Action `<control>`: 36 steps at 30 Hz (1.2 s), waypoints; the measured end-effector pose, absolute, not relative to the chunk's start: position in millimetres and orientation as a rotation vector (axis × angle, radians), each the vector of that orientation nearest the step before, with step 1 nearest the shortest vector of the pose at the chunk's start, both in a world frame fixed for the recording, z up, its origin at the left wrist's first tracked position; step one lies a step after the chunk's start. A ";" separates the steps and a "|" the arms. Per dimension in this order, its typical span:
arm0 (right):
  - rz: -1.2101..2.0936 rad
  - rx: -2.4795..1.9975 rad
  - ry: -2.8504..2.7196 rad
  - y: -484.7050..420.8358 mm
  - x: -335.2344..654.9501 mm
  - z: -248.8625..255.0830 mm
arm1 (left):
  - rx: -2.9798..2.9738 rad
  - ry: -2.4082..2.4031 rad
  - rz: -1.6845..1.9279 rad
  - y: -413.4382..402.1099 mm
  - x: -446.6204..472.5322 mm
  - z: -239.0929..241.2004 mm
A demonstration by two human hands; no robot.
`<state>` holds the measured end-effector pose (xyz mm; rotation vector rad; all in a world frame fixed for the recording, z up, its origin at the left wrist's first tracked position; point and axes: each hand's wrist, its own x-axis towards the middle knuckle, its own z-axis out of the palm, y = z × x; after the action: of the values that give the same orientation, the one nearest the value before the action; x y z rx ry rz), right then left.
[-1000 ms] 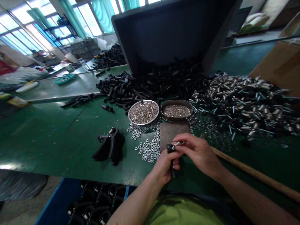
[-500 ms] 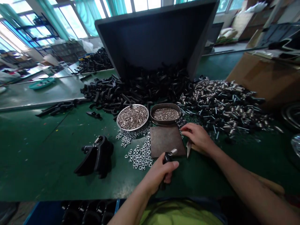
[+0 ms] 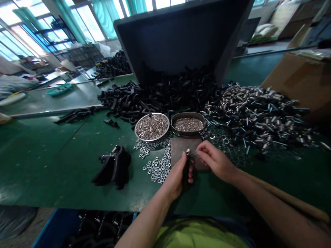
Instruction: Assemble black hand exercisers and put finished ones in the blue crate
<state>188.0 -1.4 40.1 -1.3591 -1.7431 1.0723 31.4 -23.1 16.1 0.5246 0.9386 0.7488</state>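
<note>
My left hand (image 3: 178, 175) is wrapped round a black plastic handle (image 3: 186, 172) with a small metal spring part (image 3: 188, 151) at its top. My right hand (image 3: 216, 161) pinches at that metal top with thumb and fingertips; what it holds, if anything, is too small to make out. Both hands hover over a brown square pad (image 3: 181, 147) on the green table (image 3: 51, 162). Loose silver nuts (image 3: 159, 167) lie just left of the pad.
A round dish of metal pins (image 3: 151, 126) and an oval tin of small parts (image 3: 188, 124) stand behind the pad. Black handles (image 3: 165, 94) spill from a tipped dark bin (image 3: 181, 38). Springs and bolts (image 3: 258, 110) are heaped at right. Assembled grips (image 3: 113, 168) lie left. A wooden stick (image 3: 292, 201) lies at right.
My right hand came back from the table right of the pad to the top of the handle. My left hand raised the handle more upright over the pad.
</note>
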 end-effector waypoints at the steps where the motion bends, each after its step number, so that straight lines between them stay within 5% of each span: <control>1: 1.050 -1.373 -1.799 -7.5 180.4 42.6 | 0.517 0.921 0.750 -22.9 34.5 16.7; 15: 1.097 -1.401 -1.878 2.1 190.3 37.0 | 0.807 1.062 0.678 -30.6 35.7 14.5; 19: 0.157 -1.968 -2.032 61.8 241.0 32.5 | 0.694 1.068 0.621 -26.7 29.0 14.3; 22: -0.040 -2.137 -2.034 100.1 271.4 24.5 | 0.583 1.032 0.647 -25.9 25.0 11.9; 31: -0.109 -2.004 -2.041 96.6 278.1 30.1 | 0.119 0.882 0.796 -11.6 22.1 14.6; 36: 0.349 -1.465 -1.962 30.5 235.2 59.2 | -0.076 0.739 0.966 -6.1 20.2 17.9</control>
<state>235.2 30.5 59.2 -1.4654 -1.9617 0.3489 20.2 -6.1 17.9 -0.0762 0.7387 0.9661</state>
